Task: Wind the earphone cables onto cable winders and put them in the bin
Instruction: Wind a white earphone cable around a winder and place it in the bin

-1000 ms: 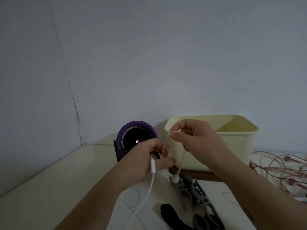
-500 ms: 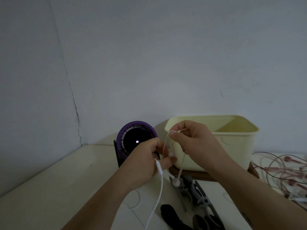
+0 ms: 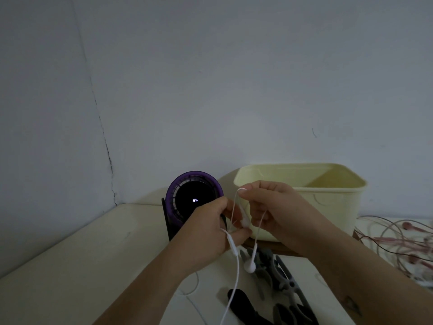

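Observation:
I hold a white earphone cable (image 3: 237, 273) above the table, in front of the pale yellow bin (image 3: 332, 198). My left hand (image 3: 208, 233) grips the cable near its inline remote (image 3: 233, 246), and the rest trails down to the table. My right hand (image 3: 267, 207) pinches a loop of the cable at its top. One white earbud (image 3: 249, 267) dangles below my hands. Grey and black cable winders (image 3: 278, 280) lie on the table under my hands. Whether my left hand also holds a winder is hidden.
A purple round device with a dark lit face (image 3: 193, 199) stands left of the bin. Pink earphone cables (image 3: 398, 240) lie tangled at the right. The cream table (image 3: 70, 266) meets the wall at the back and left.
The inline remote has slid lower past my left hand. My right hand stays at the bin's front with its pinch on the loop, and the earbud hangs a little lower.

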Demonstrator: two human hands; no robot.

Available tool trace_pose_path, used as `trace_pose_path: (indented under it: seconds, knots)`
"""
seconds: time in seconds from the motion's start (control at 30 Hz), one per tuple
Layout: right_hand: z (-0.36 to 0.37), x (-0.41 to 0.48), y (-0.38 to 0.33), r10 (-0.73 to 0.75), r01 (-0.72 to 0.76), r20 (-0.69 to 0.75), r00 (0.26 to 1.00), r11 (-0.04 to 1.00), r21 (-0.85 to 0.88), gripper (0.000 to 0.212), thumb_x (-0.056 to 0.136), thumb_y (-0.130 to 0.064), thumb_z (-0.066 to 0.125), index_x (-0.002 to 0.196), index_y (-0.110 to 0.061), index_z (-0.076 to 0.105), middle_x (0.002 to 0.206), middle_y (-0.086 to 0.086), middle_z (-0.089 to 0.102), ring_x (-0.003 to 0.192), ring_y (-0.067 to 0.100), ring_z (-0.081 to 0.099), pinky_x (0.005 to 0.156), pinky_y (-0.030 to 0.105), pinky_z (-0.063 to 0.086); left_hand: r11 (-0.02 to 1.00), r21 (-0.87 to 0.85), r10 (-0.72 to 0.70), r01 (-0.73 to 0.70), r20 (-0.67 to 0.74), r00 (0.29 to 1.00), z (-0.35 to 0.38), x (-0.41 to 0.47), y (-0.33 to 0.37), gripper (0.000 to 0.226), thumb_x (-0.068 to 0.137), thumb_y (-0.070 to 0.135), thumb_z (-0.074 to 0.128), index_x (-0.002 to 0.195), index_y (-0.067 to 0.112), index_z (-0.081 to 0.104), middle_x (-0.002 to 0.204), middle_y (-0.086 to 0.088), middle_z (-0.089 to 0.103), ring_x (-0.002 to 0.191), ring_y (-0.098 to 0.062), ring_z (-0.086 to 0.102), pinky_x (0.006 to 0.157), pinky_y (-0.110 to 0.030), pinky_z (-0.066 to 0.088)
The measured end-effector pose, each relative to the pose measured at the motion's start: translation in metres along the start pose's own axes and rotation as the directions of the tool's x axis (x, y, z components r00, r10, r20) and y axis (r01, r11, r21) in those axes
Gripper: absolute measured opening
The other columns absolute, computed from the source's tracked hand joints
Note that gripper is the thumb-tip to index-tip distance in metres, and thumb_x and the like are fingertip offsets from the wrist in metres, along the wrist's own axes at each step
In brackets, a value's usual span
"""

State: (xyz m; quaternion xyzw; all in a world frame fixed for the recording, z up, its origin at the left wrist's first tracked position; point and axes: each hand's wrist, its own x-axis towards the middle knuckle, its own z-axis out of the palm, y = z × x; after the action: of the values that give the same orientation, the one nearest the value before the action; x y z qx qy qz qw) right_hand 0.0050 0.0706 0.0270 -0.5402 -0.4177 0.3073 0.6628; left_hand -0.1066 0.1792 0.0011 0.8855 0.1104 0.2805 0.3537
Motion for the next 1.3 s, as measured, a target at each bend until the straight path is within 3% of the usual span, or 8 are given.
trace_pose_path:
  seconds: [0.13, 0.23, 0.37, 0.6, 0.7, 0.93, 1.1, 1.3]
  knots:
    - [0.003, -0.001, 0.000, 0.058, -0.070, 0.076, 0.995, 0.984, 0.162, 0.037, 0.091, -0.007, 0.054, 0.055, -0.014, 0.053, 0.049, -0.001, 0.029, 0.044, 0.011, 0.028, 0.048, 0.021, 0.034, 1.000, -0.017, -0.018, 0.018, 0.003, 1.000, 0.004, 0.002, -0.005, 0.017, 0.080, 0.025, 0.076, 0.086, 0.023, 0.061, 0.058, 0.021, 0.056, 0.050, 0.002, 0.047, 0.063, -0.021, 0.045]
    - [0.001, 0.001, 0.001, 0.057, -0.068, 0.061, 0.997, 0.977, 0.201, 0.046, 0.091, -0.006, 0.054, 0.047, -0.019, 0.053, 0.049, -0.003, 0.028, 0.045, 0.010, 0.025, 0.048, 0.020, 0.030, 1.000, -0.028, 0.000, 0.000, 0.014, 1.000, 0.002, 0.002, -0.007, 0.013, 0.084, 0.028, 0.073, 0.080, 0.027, 0.060, 0.053, 0.017, 0.050, 0.049, -0.002, 0.040, 0.057, -0.021, 0.041]
    - [-0.004, 0.003, 0.001, 0.042, -0.036, -0.022, 0.999, 0.975, 0.220, 0.037, 0.091, -0.004, 0.054, 0.056, -0.015, 0.056, 0.046, -0.004, 0.030, 0.042, 0.008, 0.027, 0.042, 0.018, 0.029, 0.983, -0.182, -0.030, 0.035, 0.033, 0.999, -0.002, 0.003, -0.004, 0.008, 0.086, 0.027, 0.070, 0.080, 0.027, 0.065, 0.071, 0.010, 0.064, 0.064, -0.005, 0.057, 0.064, -0.022, 0.051]
    - [-0.010, 0.008, 0.003, -0.163, 0.112, -0.194, 0.967, 0.962, -0.247, 0.013, 0.086, -0.009, 0.063, 0.073, -0.012, 0.063, 0.043, -0.011, 0.045, 0.045, 0.011, 0.037, 0.051, 0.025, 0.033, 0.932, -0.323, -0.183, 0.165, -0.026, 0.983, -0.003, 0.007, 0.000, 0.011, 0.088, 0.018, 0.063, 0.081, 0.025, 0.066, 0.073, 0.014, 0.073, 0.065, 0.002, 0.064, 0.061, -0.008, 0.043]
    - [-0.011, 0.007, 0.002, -0.272, 0.170, -0.187, 0.944, 0.886, -0.431, 0.014, 0.085, -0.010, 0.063, 0.072, -0.015, 0.063, 0.041, -0.014, 0.042, 0.040, 0.004, 0.033, 0.044, 0.017, 0.029, 0.914, -0.375, -0.165, 0.154, 0.001, 0.986, -0.005, 0.002, 0.008, 0.006, 0.089, 0.016, 0.061, 0.087, 0.018, 0.066, 0.077, 0.010, 0.074, 0.060, 0.006, 0.062, 0.059, -0.007, 0.042]
    - [-0.015, 0.007, 0.005, -0.336, 0.145, -0.209, 0.918, 0.777, -0.612, 0.014, 0.081, -0.008, 0.060, 0.070, -0.017, 0.060, 0.039, -0.013, 0.041, 0.035, 0.001, 0.038, 0.037, 0.011, 0.027, 0.900, -0.412, -0.177, 0.140, -0.053, 0.983, -0.003, 0.002, 0.017, 0.011, 0.091, 0.008, 0.057, 0.089, 0.016, 0.065, 0.068, 0.007, 0.072, 0.038, 0.006, 0.049, 0.042, -0.004, 0.034]
    - [-0.010, 0.007, 0.007, -0.303, 0.144, -0.189, 0.934, 0.804, -0.577, 0.013, 0.084, -0.012, 0.063, 0.072, -0.017, 0.065, 0.034, -0.014, 0.039, 0.035, 0.003, 0.037, 0.038, 0.011, 0.027, 0.967, -0.221, -0.157, 0.129, -0.113, 0.981, -0.006, 0.001, 0.011, 0.010, 0.093, 0.015, 0.059, 0.092, 0.024, 0.062, 0.060, 0.010, 0.069, 0.056, 0.007, 0.059, 0.056, -0.005, 0.041]
    - [-0.003, 0.003, 0.003, -0.157, 0.100, -0.130, 0.979, 0.927, -0.361, 0.015, 0.085, -0.012, 0.063, 0.072, -0.014, 0.068, 0.045, -0.009, 0.046, 0.045, 0.009, 0.038, 0.054, 0.026, 0.035, 0.971, -0.141, -0.215, 0.191, -0.186, 0.959, -0.011, 0.000, 0.011, 0.015, 0.094, 0.003, 0.055, 0.095, 0.018, 0.059, 0.052, 0.003, 0.060, 0.042, 0.003, 0.053, 0.049, -0.008, 0.038]
